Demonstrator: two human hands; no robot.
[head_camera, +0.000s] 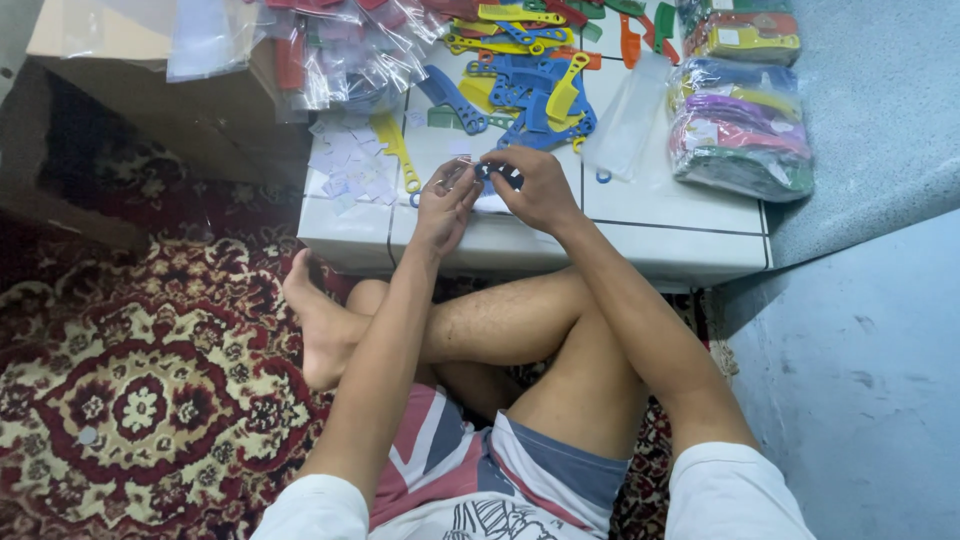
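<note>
Hands meet over white tile slab (640, 225) | left hand (445, 200) fingers curled, grip unclear | right hand (538, 185) pinching dark comb (497, 174)

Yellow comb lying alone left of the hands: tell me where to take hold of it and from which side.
Take the yellow comb by its narrow handle, the end nearest the left hand. Come from above, the grip closing across the handle's width: it lies flat on the white surface, its toothed end pointing away towards the bags.
</note>
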